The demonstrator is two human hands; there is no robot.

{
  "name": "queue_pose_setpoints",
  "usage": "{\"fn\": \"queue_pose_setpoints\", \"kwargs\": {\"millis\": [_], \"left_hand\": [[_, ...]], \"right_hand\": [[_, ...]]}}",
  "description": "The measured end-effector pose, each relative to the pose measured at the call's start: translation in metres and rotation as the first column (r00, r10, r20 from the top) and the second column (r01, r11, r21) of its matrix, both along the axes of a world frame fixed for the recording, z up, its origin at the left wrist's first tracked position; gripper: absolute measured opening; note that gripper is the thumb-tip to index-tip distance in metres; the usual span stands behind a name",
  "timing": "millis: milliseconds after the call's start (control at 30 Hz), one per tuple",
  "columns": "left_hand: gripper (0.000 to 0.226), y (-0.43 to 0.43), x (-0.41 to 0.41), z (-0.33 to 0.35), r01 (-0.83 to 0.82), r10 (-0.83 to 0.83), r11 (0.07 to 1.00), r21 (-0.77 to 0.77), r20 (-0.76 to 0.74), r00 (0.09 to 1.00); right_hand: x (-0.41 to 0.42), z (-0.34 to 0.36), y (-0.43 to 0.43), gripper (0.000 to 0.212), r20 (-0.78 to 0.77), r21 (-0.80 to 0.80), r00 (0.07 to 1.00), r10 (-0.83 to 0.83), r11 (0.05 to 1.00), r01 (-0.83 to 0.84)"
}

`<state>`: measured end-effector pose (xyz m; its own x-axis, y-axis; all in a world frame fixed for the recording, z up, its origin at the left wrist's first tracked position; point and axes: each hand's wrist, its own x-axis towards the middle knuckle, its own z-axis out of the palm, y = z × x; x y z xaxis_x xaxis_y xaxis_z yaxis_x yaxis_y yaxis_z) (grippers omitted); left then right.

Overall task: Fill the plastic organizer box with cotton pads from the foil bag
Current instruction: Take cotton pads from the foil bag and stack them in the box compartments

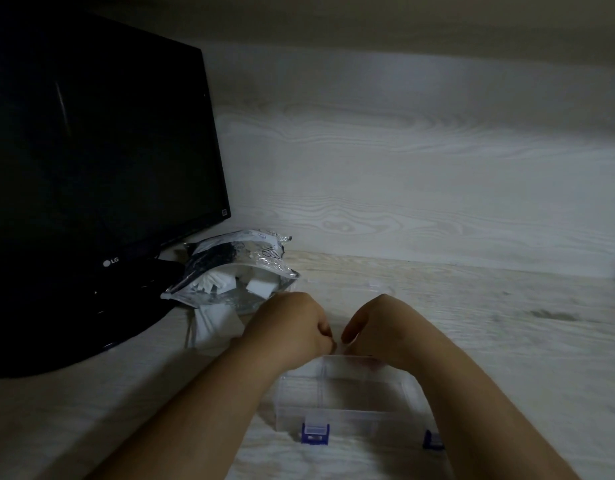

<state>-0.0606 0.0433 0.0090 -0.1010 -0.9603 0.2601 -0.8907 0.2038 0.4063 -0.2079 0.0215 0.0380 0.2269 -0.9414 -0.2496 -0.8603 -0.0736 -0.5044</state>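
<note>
Box (347, 415) lies just below left grip (292, 327) and right grip (378, 327), both curled; whether holding anything, I cannot tell.

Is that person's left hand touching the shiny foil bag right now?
Cannot tell. In the head view the left hand overlaps the near edge of the foil bag, hiding whether they meet.
</note>
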Motion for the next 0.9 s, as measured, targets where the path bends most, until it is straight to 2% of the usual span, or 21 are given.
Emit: {"fn": "queue_pose_setpoints", "kwargs": {"millis": [100,200,267,367,467,633,767,900], "left_hand": [[0.015,0.0,0.002,-0.002,0.02,-0.02,1.0,-0.011,-0.006,1.0],[0.009,0.0,0.007,-0.001,0.002,-0.002,1.0,0.0,-0.129,0.992],[0.005,0.0,0.014,0.003,-0.068,0.062,0.997,-0.032,-0.162,0.985],[0.005,-0.001,0.029,0.007,-0.219,0.216,0.97,-0.108,-0.035,0.976],[0.014,-0.001,0.041,0.01,-0.324,0.342,0.933,-0.156,0.108,0.934],[0.019,-0.004,0.056,0.011,-0.479,0.494,0.869,-0.121,0.233,0.837],[0.028,-0.002,0.064,0.01,-0.562,0.541,0.827,-0.028,0.314,0.78],[0.034,-0.001,0.062,0.01,-0.563,0.506,0.825,0.048,0.384,0.773]], "right_hand": [[-0.003,0.0,0.001,0.012,0.017,-0.037,1.0,0.007,0.999,-0.006],[-0.007,0.001,0.002,0.01,0.062,-0.093,0.998,0.023,0.995,-0.018],[-0.008,0.001,0.002,0.006,0.095,-0.13,0.995,0.032,0.991,-0.019],[-0.008,0.0,0.002,0.005,0.121,-0.167,0.991,0.047,0.986,-0.026],[-0.008,-0.002,0.001,0.006,0.133,-0.185,0.99,0.051,0.982,-0.026],[-0.009,-0.002,0.002,0.006,0.148,-0.19,0.988,0.053,0.982,-0.024],[-0.008,-0.003,0.002,0.006,0.167,-0.187,0.985,0.036,0.982,-0.004],[-0.008,-0.002,0.003,0.008,0.17,-0.187,0.985,0.04,0.982,-0.007]]}}
